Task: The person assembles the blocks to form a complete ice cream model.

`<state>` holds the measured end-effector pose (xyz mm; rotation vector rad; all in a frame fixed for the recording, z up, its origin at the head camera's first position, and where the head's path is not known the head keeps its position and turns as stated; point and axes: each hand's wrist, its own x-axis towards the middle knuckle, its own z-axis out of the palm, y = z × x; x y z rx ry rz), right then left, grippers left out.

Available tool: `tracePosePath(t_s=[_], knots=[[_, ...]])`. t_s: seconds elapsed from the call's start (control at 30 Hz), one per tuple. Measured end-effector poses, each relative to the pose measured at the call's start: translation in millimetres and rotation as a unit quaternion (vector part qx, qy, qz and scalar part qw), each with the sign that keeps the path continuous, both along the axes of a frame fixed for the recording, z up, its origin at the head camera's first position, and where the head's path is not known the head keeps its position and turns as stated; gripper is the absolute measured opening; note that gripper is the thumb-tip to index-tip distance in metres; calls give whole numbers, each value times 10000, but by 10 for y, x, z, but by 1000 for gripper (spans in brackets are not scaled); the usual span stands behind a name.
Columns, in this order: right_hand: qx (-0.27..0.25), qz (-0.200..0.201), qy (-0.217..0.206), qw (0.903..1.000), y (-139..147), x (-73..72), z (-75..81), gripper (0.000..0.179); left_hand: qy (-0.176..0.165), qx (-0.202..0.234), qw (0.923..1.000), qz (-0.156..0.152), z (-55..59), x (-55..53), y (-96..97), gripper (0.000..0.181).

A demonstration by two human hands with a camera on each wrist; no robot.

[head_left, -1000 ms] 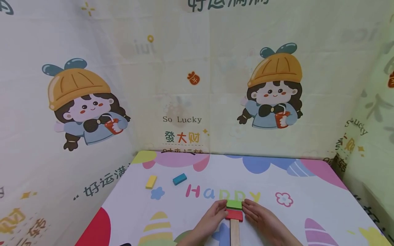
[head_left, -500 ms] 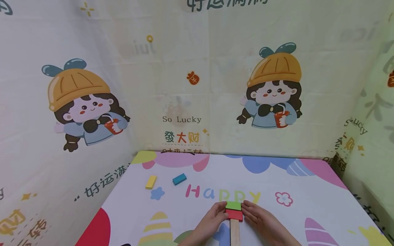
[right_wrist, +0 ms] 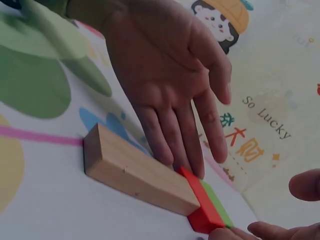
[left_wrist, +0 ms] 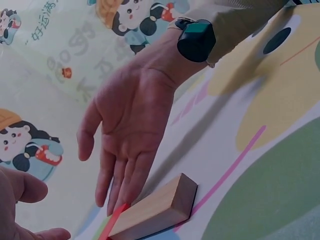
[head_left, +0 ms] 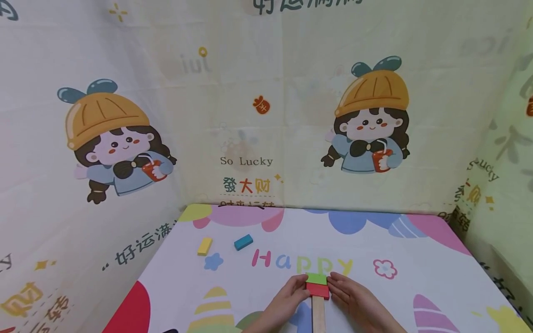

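Observation:
A long bare-wood block [head_left: 318,314] lies lengthwise at the front of the table. Across its far end sits a red block [head_left: 318,290], and a green block [head_left: 316,278] lies flush beyond the red one. My left hand [head_left: 287,296] is at their left ends, fingers fairly straight and fingertips beside the red and green. On the opposite side, my right hand [head_left: 360,298] has its straight fingers against their right ends. In the right wrist view the left palm [right_wrist: 160,70] faces the blocks; the left wrist view shows the right palm [left_wrist: 132,110] likewise.
A yellow block [head_left: 205,246] and a blue block [head_left: 243,242] lie apart at the back left of the patterned table [head_left: 416,252]. Printed cloth [head_left: 300,152] hangs around the table's back and sides. A dark device [left_wrist: 196,41] is strapped on the right wrist.
The green block has shifted slightly toward the red block; the dark strip between them has gone from view. Both hands have stayed almost still.

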<state>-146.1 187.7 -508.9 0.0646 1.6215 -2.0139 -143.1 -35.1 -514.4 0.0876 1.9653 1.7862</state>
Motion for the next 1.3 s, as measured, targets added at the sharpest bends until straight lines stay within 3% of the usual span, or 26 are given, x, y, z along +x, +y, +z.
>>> tracePosePath(t_s=[0.5, 0.6, 0.7, 0.8, 0.9, 1.0, 1.03, 1.17, 1.3], knots=[[68, -341, -21, 9994, -98, 50, 42, 73, 48, 45, 10000, 67, 19, 21, 1, 42], [404, -417, 199, 9981, -132, 80, 36, 73, 78, 12, 9999, 72, 17, 18, -17, 43], [1178, -396, 699, 9898, -169, 127, 20, 73, 95, -242, 9996, 74, 32, -11, -63, 44], [2065, -63, 1354, 9690, -194, 185, 3, 73, 183, -515, 9985, 52, 58, -65, -165, 44], [2932, 592, 2232, 9277, -208, 214, -33, 78, 481, -645, 9967, 59, 61, -140, -317, 43], [3572, 1096, 2899, 8811, -211, 185, -83, 87, 836, -816, 9930, 179, 79, -238, -456, 43], [3734, 1206, 2995, 8697, -210, 177, -103, 90, 898, -830, 9922, 224, 82, -266, -491, 44], [3969, 1377, 3265, 8467, -186, 165, -165, 90, 992, -778, 9914, 337, 85, -341, -549, 44], [4450, 1425, 3586, 8082, -140, 189, -161, 89, 1290, -841, 9877, 265, 79, -373, -547, 43]])
